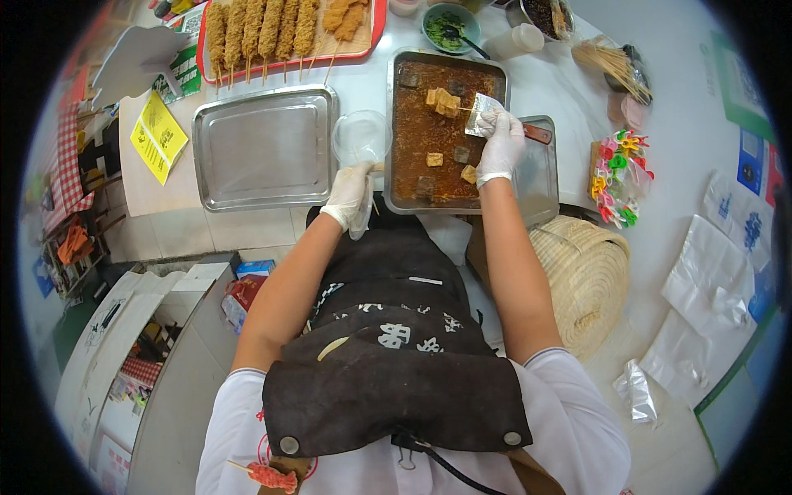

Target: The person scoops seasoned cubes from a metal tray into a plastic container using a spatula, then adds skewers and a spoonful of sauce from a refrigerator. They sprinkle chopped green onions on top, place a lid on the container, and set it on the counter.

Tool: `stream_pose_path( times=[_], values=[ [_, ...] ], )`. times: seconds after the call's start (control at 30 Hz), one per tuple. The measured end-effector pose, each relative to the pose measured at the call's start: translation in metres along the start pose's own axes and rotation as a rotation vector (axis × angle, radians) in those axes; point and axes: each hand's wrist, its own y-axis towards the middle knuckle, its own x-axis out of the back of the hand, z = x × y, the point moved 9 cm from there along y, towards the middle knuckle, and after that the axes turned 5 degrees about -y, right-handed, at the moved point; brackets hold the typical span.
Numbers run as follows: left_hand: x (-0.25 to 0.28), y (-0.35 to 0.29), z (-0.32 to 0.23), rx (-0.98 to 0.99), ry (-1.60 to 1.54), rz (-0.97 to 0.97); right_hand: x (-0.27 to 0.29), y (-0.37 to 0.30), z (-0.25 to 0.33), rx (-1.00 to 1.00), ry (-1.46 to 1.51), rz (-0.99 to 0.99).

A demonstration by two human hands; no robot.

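Note:
My right hand (502, 142), in a thin white glove, is closed on a skewer with a piece of silver foil (483, 115) at its stick. Golden fried tofu pieces (446, 102) at the skewer's end are over a metal tray of brown sauce (450, 70). Other light cubes (435, 159) and dark grey squares (461, 154) sit in that sauce. My gloved left hand (350, 193) is closed near the tray's left edge, with clear plastic hanging below it; what its fingers grip is hard to make out. Just above it stands a clear plastic tub (361, 137).
An unfilled metal tray (266, 148) lies left. Behind it, a red-rimmed tray (373, 41) bears breaded skewers. A bowl of chopped greens (450, 29) stands at the back. A brown wooden handle (539, 133) crosses another metal tray (538, 194); bamboo sticks (612, 66) and colourful clips (619, 177) are right.

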Motion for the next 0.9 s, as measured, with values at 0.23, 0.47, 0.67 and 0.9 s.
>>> stream_pose_path(
  times=[0.23,0.47,0.67,0.9],
  values=[
    [0.047,-0.035,-0.027,-0.099,0.203,-0.104,-0.034,-0.035,0.081,0.719,-0.652,0.042],
    [0.051,-0.025,-0.035,-0.109,0.262,-0.052,-0.048,-0.022,0.051,0.689,-0.638,0.135],
    [0.048,-0.008,-0.024,-0.085,0.202,-0.024,0.006,0.032,-0.019,-0.028,0.034,-0.023],
    [0.063,-0.004,-0.021,-0.161,0.121,-0.156,0.025,0.033,0.009,0.103,0.010,-0.056]
  ],
)
